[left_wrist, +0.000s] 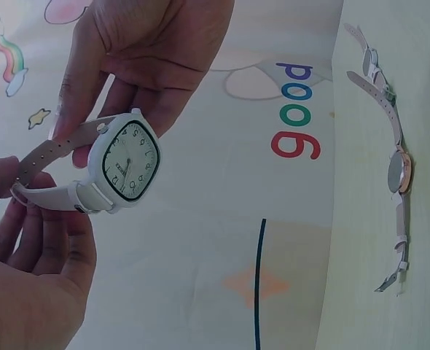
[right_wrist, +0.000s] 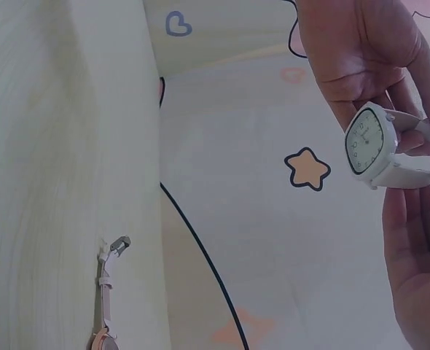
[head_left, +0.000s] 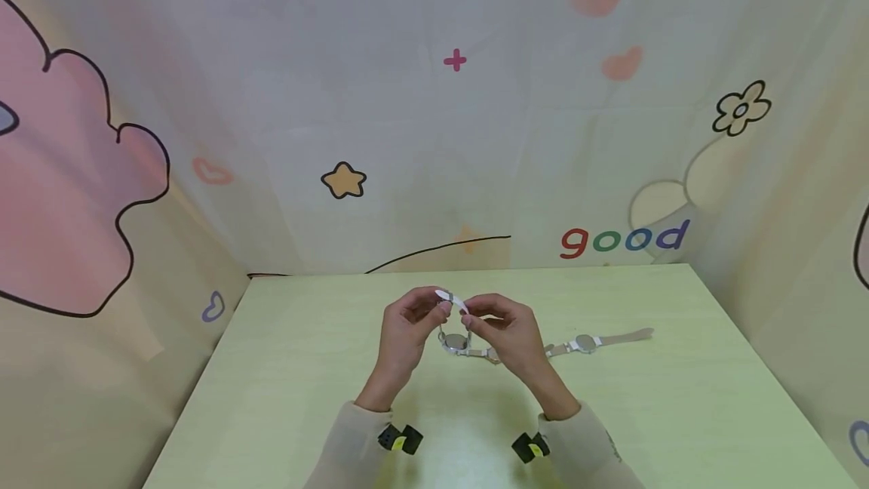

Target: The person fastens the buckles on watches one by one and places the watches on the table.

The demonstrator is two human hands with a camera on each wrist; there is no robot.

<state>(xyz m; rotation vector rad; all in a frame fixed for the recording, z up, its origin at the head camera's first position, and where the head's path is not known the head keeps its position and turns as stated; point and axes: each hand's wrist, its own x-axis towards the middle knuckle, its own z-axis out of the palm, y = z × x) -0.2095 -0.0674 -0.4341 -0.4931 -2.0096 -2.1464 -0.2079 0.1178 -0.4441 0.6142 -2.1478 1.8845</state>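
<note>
We hold a white square-faced watch point(left_wrist: 124, 162) in the air above the pale green table point(head_left: 285, 368), both hands raised at the middle of the tabletop. Our left hand point(head_left: 405, 330) pinches one end of the white strap point(left_wrist: 51, 152) between thumb and fingertips, and our right hand point(head_left: 508, 332) pinches the other end, its fingers curled round the band. In the head view the strap arches upward between the two hands, with the case hanging below them. The left wrist view shows the dial facing outward, its numerals and hands readable, the strap ends brought close together behind the case.

As far as we can judge, the strap is being drawn into a loop but is not yet fastened: the two ends sit near one another, though we cannot tell whether the tail has entered the buckle. Closing the band looks like the work in hand, and that part appears unfinished.

A second watch point(head_left: 585, 342) with a round face and a pale strap lies flat and fully stretched out on the table to our right, well apart from the hands and untouched. Its buckle end point(right_wrist: 117, 245) shows at the table's edge in the right wrist view. It lies unfastened, so by our reckoning it remains to be dealt with. Behind the table hangs a backdrop point(head_left: 434, 134) printed with hearts, a star and the word "good".
</note>
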